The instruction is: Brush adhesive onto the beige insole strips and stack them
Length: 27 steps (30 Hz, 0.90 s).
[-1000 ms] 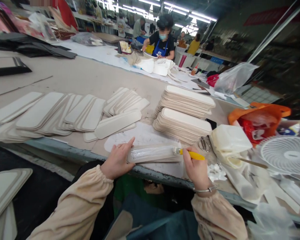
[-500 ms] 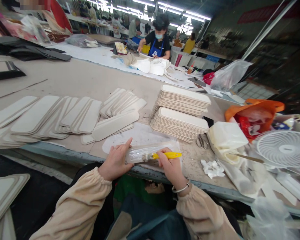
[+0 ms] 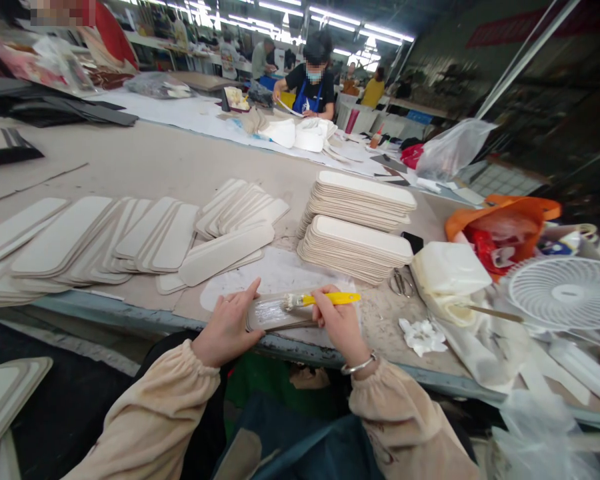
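A rounded, pale flat panel (image 3: 270,313) lies at the table's near edge, on a small stack of the same kind, its top streaked with a wet, glossy coating. My left hand (image 3: 227,327) spans the panel's left end, thumb on the near edge and fingers along the far side. Pinched in my right hand (image 3: 341,323) is a yellow-handled brush (image 3: 331,299). Its whitish bristles touch the coated top near the middle. A stained white sheet (image 3: 285,267) lies under the work.
Fanned panels (image 3: 153,237) spread to the left, and two neat panel stacks (image 3: 355,240) stand behind my right hand. Scissors (image 3: 401,284), a white container (image 3: 450,268), an orange bag (image 3: 503,207) and a white fan grille (image 3: 563,293) crowd the right. A co-worker (image 3: 310,87) sits opposite.
The brush has shifted a little up and toward the panel's far edge, and its handle lies more level. My left hand still keeps the panel's end. The whole view has shifted slightly.
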Tool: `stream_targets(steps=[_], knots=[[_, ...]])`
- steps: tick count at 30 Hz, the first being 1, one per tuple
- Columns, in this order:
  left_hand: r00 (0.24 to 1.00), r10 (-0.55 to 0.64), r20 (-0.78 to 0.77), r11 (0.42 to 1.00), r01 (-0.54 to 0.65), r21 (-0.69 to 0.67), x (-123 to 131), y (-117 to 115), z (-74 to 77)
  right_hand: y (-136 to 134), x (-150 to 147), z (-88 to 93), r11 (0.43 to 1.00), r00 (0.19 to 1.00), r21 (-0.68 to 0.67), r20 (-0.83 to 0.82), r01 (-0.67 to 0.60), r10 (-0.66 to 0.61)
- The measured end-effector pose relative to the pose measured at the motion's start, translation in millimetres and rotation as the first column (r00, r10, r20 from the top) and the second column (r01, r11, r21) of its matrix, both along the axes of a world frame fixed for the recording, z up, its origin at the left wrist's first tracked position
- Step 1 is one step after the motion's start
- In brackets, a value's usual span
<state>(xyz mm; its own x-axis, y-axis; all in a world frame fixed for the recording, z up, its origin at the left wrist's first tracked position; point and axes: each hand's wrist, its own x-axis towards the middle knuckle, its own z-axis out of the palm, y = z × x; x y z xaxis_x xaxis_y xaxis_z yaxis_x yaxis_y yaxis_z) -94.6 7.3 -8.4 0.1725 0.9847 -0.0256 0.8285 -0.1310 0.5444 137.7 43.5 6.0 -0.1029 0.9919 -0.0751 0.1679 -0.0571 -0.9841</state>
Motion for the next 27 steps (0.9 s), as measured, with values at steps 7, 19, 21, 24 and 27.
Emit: stream_targets(steps=[7,19,21,24,27], knots=[[1.0,-0.005,0.008,1.0,0.005,0.015,-1,0,-0.4,21,40,2.7,0.981,0.945,0.141,0.282,0.132,-0.167],[0.999,0.02,0.045,1.0,-0.019,-0.02,1,-2,3.9,5,30,16.7,0.994,0.995,0.049,-0.001,0.103,-0.103],[0.999,0.019,0.048,1.0,-0.019,-0.009,2,-2,4.8,-1,4,9.3,0.999,0.996,-0.038,-0.083,0.01,-0.014],[0.999,0.017,0.05,1.0,-0.017,0.0,2,-2,5.2,-5,-27,2.3,0.991,0.987,-0.106,-0.146,-0.079,0.063],[0.999,0.012,0.044,1.0,-0.011,-0.015,2,-2,5.1,-5,-43,-1.1,0.989,0.987,-0.097,-0.127,-0.114,0.102]])
